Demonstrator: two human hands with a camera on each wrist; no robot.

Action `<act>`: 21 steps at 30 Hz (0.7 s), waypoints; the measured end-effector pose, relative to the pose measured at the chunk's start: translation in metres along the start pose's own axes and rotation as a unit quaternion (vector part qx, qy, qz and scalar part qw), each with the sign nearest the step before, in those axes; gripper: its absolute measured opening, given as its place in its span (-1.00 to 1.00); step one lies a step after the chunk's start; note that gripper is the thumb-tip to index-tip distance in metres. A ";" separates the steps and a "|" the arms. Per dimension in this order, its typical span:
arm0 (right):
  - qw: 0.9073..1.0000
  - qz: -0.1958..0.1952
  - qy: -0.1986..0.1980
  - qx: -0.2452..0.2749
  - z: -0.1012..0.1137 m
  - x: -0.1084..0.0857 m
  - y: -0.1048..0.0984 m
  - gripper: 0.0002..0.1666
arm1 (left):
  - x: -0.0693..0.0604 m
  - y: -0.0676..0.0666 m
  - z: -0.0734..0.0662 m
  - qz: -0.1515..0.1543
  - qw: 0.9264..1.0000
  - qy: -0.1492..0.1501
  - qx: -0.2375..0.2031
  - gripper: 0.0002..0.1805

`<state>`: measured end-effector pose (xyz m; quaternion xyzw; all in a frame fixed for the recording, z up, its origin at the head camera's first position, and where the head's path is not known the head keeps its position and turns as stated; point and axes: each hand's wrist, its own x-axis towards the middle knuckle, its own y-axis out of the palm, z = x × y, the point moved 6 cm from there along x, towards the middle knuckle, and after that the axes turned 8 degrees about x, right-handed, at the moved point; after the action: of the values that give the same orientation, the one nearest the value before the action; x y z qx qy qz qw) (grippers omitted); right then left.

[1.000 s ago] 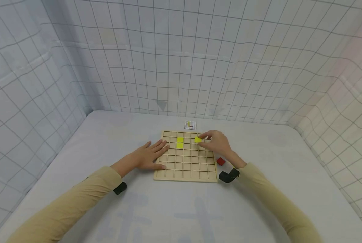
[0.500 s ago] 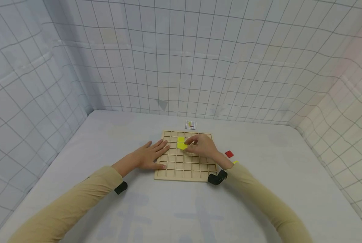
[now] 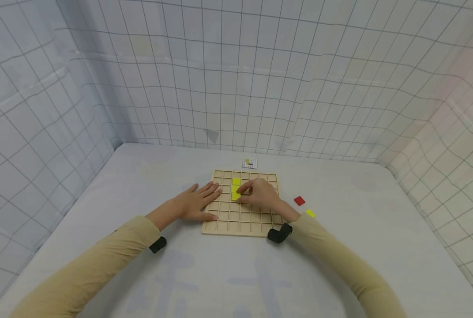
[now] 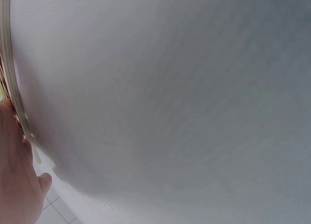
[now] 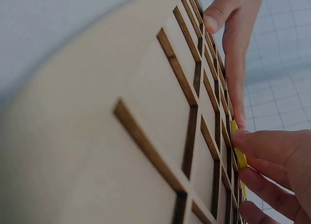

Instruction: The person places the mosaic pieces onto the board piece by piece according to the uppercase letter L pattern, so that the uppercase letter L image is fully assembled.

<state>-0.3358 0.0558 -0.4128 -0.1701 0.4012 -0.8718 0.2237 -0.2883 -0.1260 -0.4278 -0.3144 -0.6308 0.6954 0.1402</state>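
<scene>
Here, nearest on the white fabric-covered surface [image 3: 236,265], the square pale-wood grid board [image 3: 234,217] has bare cells in its front rows, and the left hand [image 3: 194,204] lies flat over its left edge, fingers spread, grasping nothing; right of it, a loose yellow square tile [image 3: 310,213] and a flat red square tile [image 3: 299,201] seem left to place. Farther in, the right hand [image 3: 258,193] pinches the lowest yellow tile [image 3: 234,197] of a bright column, apparently almost seated below two settled ones, with a small printed card [image 3: 249,163] beyond.
</scene>
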 end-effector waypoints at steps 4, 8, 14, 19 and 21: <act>1.000 0.006 -0.005 -0.001 -0.001 0.001 0.002 -0.70 | 0.000 0.001 0.001 0.002 1.000 0.000 0.000 -0.02; 1.000 0.013 0.001 0.006 0.000 0.001 0.002 -0.70 | 0.001 0.002 0.001 0.004 1.000 0.001 0.000 -0.02; 1.000 0.017 0.009 0.005 0.001 0.001 0.002 -0.71 | 0.000 0.001 0.000 0.002 1.000 0.001 -0.004 -0.02; 1.000 0.013 0.005 0.000 0.002 0.002 0.002 -0.74 | 0.000 -0.001 0.000 0.003 1.000 0.002 -0.003 -0.03; 1.000 0.014 0.007 -0.001 0.001 0.003 0.003 -0.75 | 0.000 -0.001 -0.001 0.004 1.000 0.005 -0.001 -0.02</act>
<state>-0.3367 0.0522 -0.4138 -0.1583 0.4061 -0.8693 0.2329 -0.2884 -0.1249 -0.4269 -0.3199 -0.6296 0.6939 0.1404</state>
